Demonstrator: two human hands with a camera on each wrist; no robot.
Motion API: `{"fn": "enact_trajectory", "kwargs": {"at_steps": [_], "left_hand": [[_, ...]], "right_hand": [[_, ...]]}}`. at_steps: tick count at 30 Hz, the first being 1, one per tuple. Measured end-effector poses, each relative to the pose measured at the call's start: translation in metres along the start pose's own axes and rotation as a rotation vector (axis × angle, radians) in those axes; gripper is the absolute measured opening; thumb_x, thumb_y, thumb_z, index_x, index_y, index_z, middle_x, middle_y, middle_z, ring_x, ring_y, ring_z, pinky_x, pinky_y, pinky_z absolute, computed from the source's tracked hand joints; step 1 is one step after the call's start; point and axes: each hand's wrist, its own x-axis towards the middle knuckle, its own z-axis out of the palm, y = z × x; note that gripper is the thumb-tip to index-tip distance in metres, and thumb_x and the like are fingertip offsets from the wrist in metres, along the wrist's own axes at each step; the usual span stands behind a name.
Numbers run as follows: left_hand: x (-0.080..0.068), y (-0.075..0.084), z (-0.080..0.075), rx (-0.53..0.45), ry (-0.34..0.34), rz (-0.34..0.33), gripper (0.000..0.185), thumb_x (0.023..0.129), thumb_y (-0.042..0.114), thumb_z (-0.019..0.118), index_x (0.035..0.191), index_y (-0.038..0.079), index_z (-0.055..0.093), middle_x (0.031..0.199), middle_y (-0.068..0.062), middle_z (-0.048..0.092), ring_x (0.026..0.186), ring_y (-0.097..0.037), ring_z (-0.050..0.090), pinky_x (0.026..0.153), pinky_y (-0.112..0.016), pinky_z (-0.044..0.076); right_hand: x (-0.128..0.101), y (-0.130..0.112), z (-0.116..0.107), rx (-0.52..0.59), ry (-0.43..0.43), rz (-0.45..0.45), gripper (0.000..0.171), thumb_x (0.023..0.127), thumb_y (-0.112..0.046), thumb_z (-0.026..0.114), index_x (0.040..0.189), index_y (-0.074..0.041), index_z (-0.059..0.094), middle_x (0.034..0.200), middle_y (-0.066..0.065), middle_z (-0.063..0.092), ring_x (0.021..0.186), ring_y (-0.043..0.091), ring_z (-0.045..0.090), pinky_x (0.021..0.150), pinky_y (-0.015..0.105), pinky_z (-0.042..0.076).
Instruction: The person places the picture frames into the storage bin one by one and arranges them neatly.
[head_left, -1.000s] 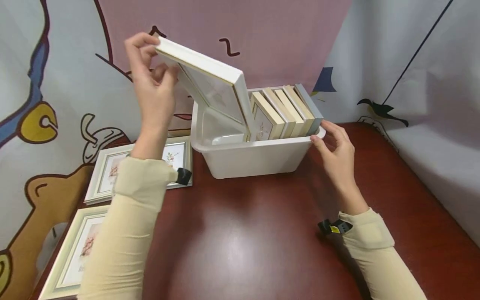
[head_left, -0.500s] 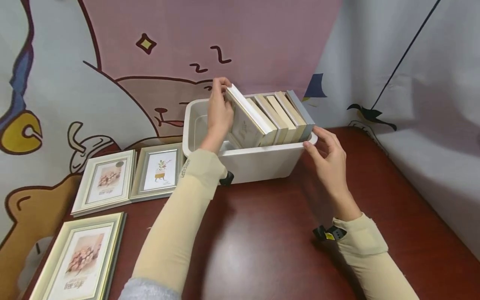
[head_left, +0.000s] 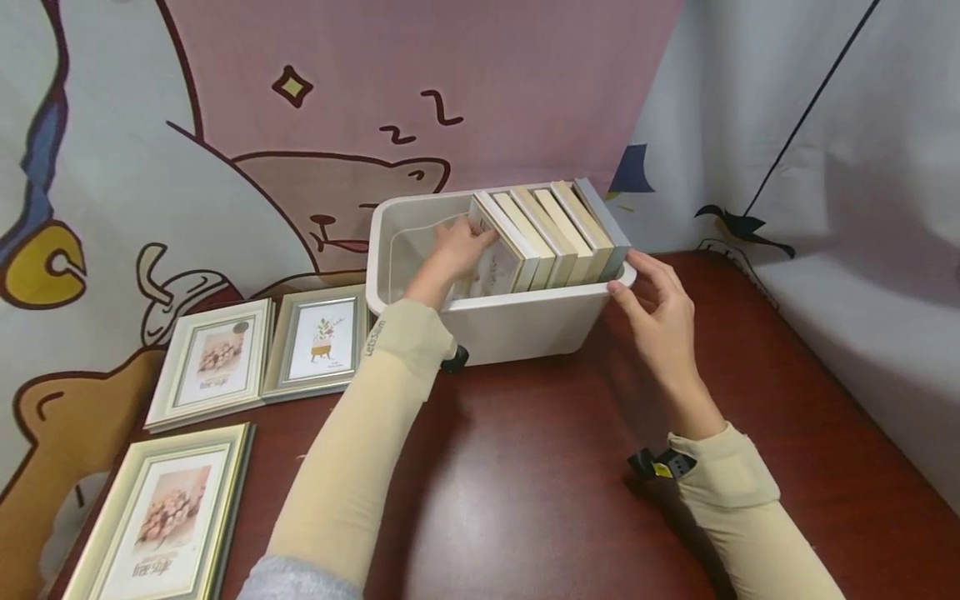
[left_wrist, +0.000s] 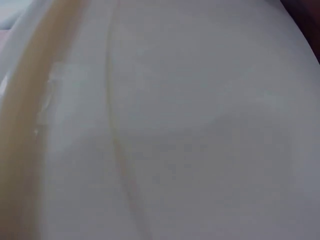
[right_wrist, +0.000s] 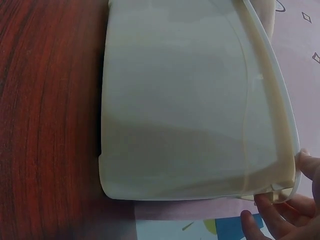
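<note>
A white plastic bin (head_left: 525, 325) stands on the table with several picture frames (head_left: 558, 237) upright inside, leaning together toward its right end. My left hand (head_left: 453, 254) reaches down into the left part of the bin, its thumb against the face of the leftmost picture frame (head_left: 497, 265); the other fingers are partly hidden. My right hand (head_left: 663, 317) pinches the bin's right corner rim, thumb at the front and fingers around the end. In the right wrist view, fingertips (right_wrist: 267, 207) curl under the rim. Only the bin's outer wall (left_wrist: 190, 100) fills the left wrist view.
Left of the bin, two picture frames (head_left: 217, 358) (head_left: 318, 337) lie face up side by side. A third frame (head_left: 161, 517) lies nearer me at the table's left edge. A cartoon-printed cloth (head_left: 525, 100) hangs behind the dark red table (head_left: 510, 483).
My left hand has brought a tilted white-edged picture frame down into the bin against the others, let go of its top edge and moved lower onto its face. The right hand stays on the rim.
</note>
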Motion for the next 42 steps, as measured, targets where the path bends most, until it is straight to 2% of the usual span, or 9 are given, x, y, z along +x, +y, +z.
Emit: {"fn": "enact_trajectory", "kwargs": {"at_steps": [4,5,8,12,17,23,28,34,42], "left_hand": [[-0.007,0.005,0.000,-0.263,-0.263,-0.175,0.064,0.099,0.050,0.028,0.150,0.013,0.020,0.155,-0.013,0.015,0.130,-0.042,0.037,0.088,-0.043,0.053],[-0.008,0.007,0.000,-0.316,-0.297,-0.205,0.067,0.097,0.053,0.030,0.152,0.018,0.013,0.158,-0.009,0.008,0.134,-0.044,0.031,0.090,-0.045,0.051],[-0.013,0.015,0.002,-0.342,-0.326,-0.239,0.071,0.093,0.051,0.044,0.151,0.021,0.017,0.158,-0.007,0.008,0.136,-0.045,0.026,0.093,-0.045,0.050],[-0.011,0.023,0.005,-0.364,-0.301,-0.225,0.065,0.089,0.033,0.056,0.146,0.016,0.031,0.156,-0.004,0.018,0.130,-0.044,0.037,0.083,-0.041,0.055],[-0.011,0.024,0.009,-0.373,-0.304,-0.191,0.060,0.090,0.030,0.050,0.144,0.011,0.030,0.154,-0.002,0.019,0.127,-0.039,0.043,0.080,-0.041,0.056],[-0.014,0.019,0.008,-0.257,-0.305,-0.147,0.065,0.093,0.043,0.046,0.146,0.015,0.020,0.154,-0.004,0.018,0.130,-0.037,0.039,0.092,-0.045,0.050],[-0.019,0.010,-0.003,-0.277,-0.264,-0.094,0.062,0.097,0.046,0.041,0.148,0.014,0.027,0.153,-0.008,0.028,0.136,-0.035,0.032,0.104,-0.048,0.040],[-0.037,-0.003,-0.029,-0.335,-0.130,0.008,0.051,0.098,0.033,0.045,0.142,0.007,0.038,0.145,-0.011,0.041,0.130,-0.027,0.045,0.104,-0.039,0.042],[-0.084,-0.011,-0.091,-0.344,0.046,0.184,0.039,0.097,0.025,0.051,0.133,0.008,0.051,0.133,-0.010,0.055,0.119,-0.023,0.055,0.100,-0.034,0.045]], "right_hand": [[0.000,0.001,0.000,-0.002,-0.002,-0.005,0.043,0.087,-0.005,0.066,0.127,0.004,0.055,0.127,0.017,0.055,0.096,0.003,0.059,0.082,0.010,0.048],[0.000,0.002,0.000,0.002,0.000,-0.010,0.043,0.086,-0.004,0.066,0.127,0.004,0.056,0.126,0.018,0.055,0.096,0.003,0.059,0.083,0.011,0.049],[0.000,0.002,-0.001,0.013,0.005,-0.029,0.042,0.085,-0.002,0.067,0.125,0.006,0.057,0.125,0.019,0.056,0.095,0.002,0.060,0.085,0.014,0.050],[0.001,0.002,-0.002,0.019,0.006,-0.047,0.042,0.084,-0.001,0.068,0.124,0.006,0.057,0.123,0.021,0.056,0.093,0.000,0.060,0.083,0.012,0.049],[-0.001,0.000,-0.002,0.008,0.005,-0.045,0.043,0.084,-0.003,0.068,0.124,0.006,0.057,0.123,0.020,0.057,0.093,0.002,0.061,0.082,0.010,0.049],[-0.003,-0.002,-0.003,0.007,0.007,-0.017,0.042,0.085,-0.004,0.068,0.125,0.004,0.057,0.125,0.020,0.056,0.092,0.002,0.062,0.080,0.008,0.048],[-0.002,0.001,0.000,0.030,0.002,-0.003,0.043,0.085,-0.007,0.068,0.126,0.002,0.058,0.125,0.021,0.055,0.087,-0.005,0.060,0.076,0.007,0.048],[-0.006,0.006,0.003,0.026,-0.006,0.019,0.043,0.085,-0.007,0.069,0.125,0.002,0.058,0.123,0.020,0.056,0.087,-0.006,0.059,0.076,0.007,0.048],[0.006,0.032,0.003,-0.015,0.019,0.049,0.045,0.084,-0.012,0.071,0.127,-0.008,0.059,0.125,0.009,0.057,0.087,-0.007,0.059,0.078,0.006,0.047]]}}
